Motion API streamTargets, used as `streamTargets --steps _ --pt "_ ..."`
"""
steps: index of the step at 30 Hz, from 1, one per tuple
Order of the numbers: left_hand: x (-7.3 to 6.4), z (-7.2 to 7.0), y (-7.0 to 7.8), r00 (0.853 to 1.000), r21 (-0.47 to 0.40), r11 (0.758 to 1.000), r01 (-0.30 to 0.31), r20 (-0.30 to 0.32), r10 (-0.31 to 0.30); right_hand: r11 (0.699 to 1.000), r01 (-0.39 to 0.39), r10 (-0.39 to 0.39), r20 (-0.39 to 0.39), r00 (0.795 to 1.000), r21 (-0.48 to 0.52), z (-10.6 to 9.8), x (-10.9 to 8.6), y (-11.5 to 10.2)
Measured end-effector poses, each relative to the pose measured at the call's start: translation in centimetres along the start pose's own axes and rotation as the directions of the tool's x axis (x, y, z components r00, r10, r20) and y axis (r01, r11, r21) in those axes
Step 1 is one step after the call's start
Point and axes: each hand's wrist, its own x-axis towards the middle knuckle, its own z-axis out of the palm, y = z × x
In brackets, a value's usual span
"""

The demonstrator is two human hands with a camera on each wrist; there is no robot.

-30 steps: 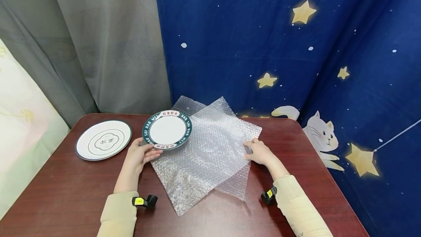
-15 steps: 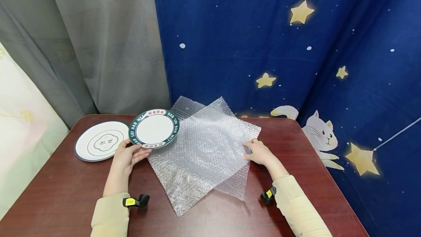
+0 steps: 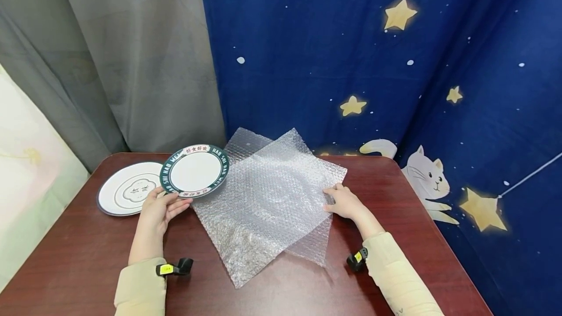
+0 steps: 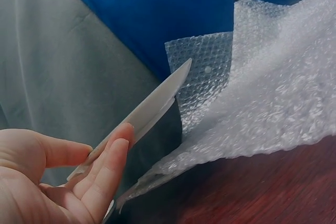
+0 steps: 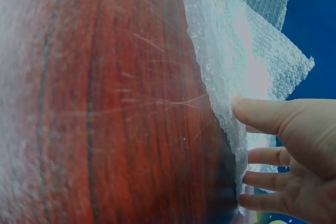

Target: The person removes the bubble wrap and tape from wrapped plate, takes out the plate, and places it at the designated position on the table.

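My left hand [image 3: 155, 211] pinches the near-left rim of a white plate [image 3: 196, 172] with a green lettered border, thumb above and fingers beneath. In the left wrist view this plate [image 4: 157, 100] is seen edge-on, tilted and raised off the table. Behind it lies a second, larger white plate [image 3: 120, 191] with a dark rim and a stamped mark, partly hidden by the hand and held plate. Two crossed sheets of bubble wrap [image 3: 268, 204] lie at the middle. My right hand [image 3: 347, 203] rests at their right edge, fingers fairly straight, thumb touching the wrap [image 5: 226, 61].
A dark red wooden table [image 3: 395, 257] bears everything. A grey curtain [image 3: 153, 62] and a blue star-patterned curtain [image 3: 298, 62] hang behind its far edge. A pale patterned cloth [image 3: 30, 184] hangs at the left.
My left hand has carried the green-bordered plate leftward, off the bubble wrap's left part and partly over the second plate. My right hand stays at the wrap's edge.
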Motion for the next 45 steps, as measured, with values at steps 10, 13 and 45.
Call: streamTargets --steps 10,13,45 --pt "-0.4 -1.2 0.7 0.999 -0.105 0.994 -0.041 -0.005 0.041 1.000 -0.003 0.003 0.002 1.000 0.005 0.0 0.0 0.0" --pt "-0.5 -1.6 1.0 0.999 -0.120 0.992 -0.049 -0.015 0.048 1.000 -0.003 0.003 0.004 1.000 0.004 0.0 0.0 0.0" --pt "-1.6 -5.1 1.9 0.961 -0.183 0.977 -0.109 -0.271 0.056 1.000 0.005 -0.005 -0.016 1.000 -0.005 0.3 -0.1 0.3"
